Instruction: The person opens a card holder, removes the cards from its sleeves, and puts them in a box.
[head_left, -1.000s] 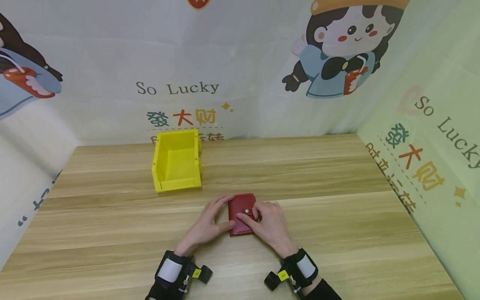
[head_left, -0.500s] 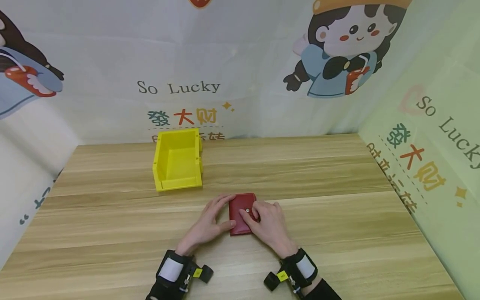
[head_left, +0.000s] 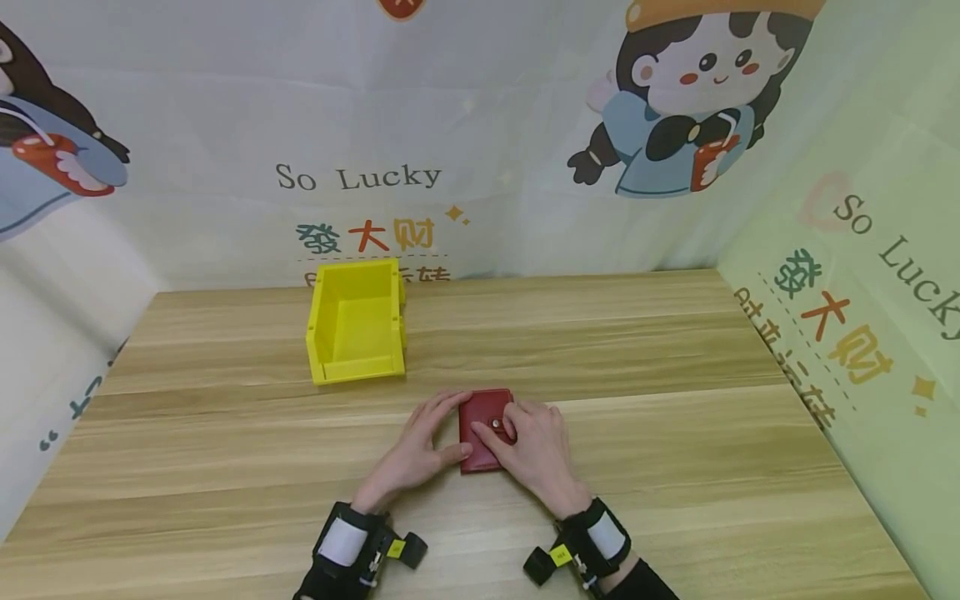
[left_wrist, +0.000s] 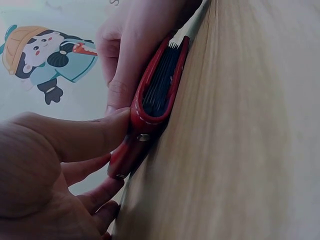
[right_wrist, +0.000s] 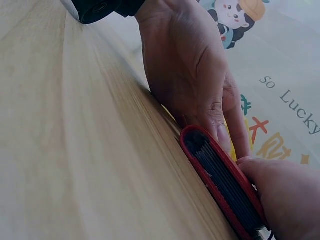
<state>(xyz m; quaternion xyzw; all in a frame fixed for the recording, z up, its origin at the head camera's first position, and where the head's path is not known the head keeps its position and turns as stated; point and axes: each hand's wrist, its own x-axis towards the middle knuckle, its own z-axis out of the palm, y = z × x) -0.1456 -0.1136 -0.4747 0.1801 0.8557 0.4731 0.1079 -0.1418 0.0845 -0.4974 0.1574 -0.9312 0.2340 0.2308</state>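
A small red leather card holder (head_left: 480,408) lies on the wooden table, with a strap and a metal snap on its upper face. Seen end-on in the left wrist view, the card holder (left_wrist: 137,145) has a stitched spine and a stack of dark sleeves inside. My left hand (head_left: 416,442) holds its left side, thumb at the near part and fingers toward the far corner. From the right, my right hand (head_left: 540,446) grips the strap side, its thumb lying across the cover and its index finger bent beside the snap. Part of the strap is hidden under those fingers.
A yellow plastic bin (head_left: 356,325) stands at the back left of the table (head_left: 637,350). White printed cloth (head_left: 495,125) hangs behind the table and along its sides. Both wrists carry black strapped-on cameras.
My right thumb shifts slightly right over the cover by half a second ago, then back left now. The left hand, card holder and bin stay essentially in place.
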